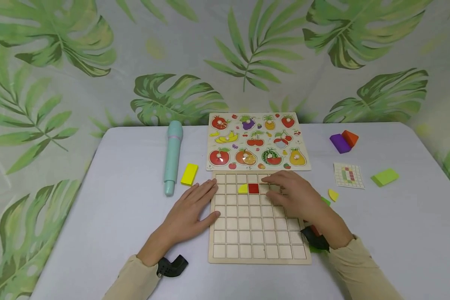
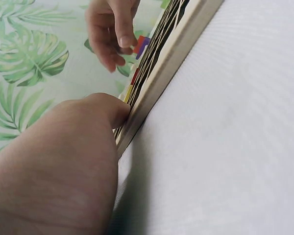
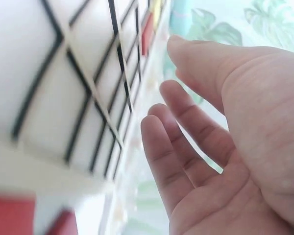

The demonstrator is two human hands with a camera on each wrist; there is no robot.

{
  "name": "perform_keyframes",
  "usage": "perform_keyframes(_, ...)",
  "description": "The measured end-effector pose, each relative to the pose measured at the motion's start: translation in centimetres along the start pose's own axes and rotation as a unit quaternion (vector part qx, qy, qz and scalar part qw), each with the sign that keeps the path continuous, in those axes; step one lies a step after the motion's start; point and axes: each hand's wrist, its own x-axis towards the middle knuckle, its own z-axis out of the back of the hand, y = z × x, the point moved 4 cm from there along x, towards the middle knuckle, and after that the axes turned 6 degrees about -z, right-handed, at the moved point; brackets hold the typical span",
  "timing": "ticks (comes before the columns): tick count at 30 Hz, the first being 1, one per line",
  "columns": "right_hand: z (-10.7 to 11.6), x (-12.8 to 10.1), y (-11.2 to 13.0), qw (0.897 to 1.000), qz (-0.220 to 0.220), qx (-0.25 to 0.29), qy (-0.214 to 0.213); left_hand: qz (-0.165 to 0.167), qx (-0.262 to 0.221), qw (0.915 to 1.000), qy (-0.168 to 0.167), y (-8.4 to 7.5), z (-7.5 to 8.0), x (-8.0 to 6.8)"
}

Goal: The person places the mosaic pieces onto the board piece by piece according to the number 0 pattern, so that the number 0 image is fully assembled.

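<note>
A wooden grid board [image 1: 260, 260] lies on the white table. In its second row sit a yellow quarter-round tile [image 1: 243, 189] and, beside it, a red square tile [image 1: 253, 188]. My left hand [image 1: 189, 214] rests at the board's left edge, fingers extended and thumb tip on the rim. Over the board's upper right, my right hand [image 1: 296, 193] hovers with fingers loosely bent and nothing between them. The right wrist view shows that hand [image 3: 206, 147] with thumb and fingers apart, the grid beyond. Loose pieces beside the board's right edge are partly hidden under the right wrist.
Behind the board lies a fruit peg puzzle [image 1: 258, 141]. To the left are a teal microphone-shaped stick [image 1: 172, 158] and a yellow block [image 1: 189, 174]. On the right are a pattern card [image 1: 348, 176], a green block [image 1: 385, 177], a yellow quarter-round piece [image 1: 333, 195], a purple block [image 1: 340, 143] and an orange block [image 1: 350, 138].
</note>
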Motion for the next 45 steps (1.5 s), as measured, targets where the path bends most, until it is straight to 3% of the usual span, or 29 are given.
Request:
perform_keyframes(11,3.7,-2.0,-3.1,0.999,-0.04,-0.016,-0.001,-0.001,-0.006,1.0,0.003,-0.1,0.0,0.1)
perform_keyframes(19,5.4,-2.7,-6.4,0.996,-0.077,-0.022,0.036,0.002,-0.005,1.0,0.006,-0.1,0.0,0.1)
perform_keyframes(31,6.7,-3.4,-10.5,0.988,-0.139,-0.039,0.062,0.008,-0.004,0.9999,0.007,0.0,-0.1,0.0)
perform_keyframes(45,7.4,-4.6,-13.4,0.982,-0.163,-0.041,0.09,0.008,-0.002,0.9999,0.006,0.0,-0.1,0.0)
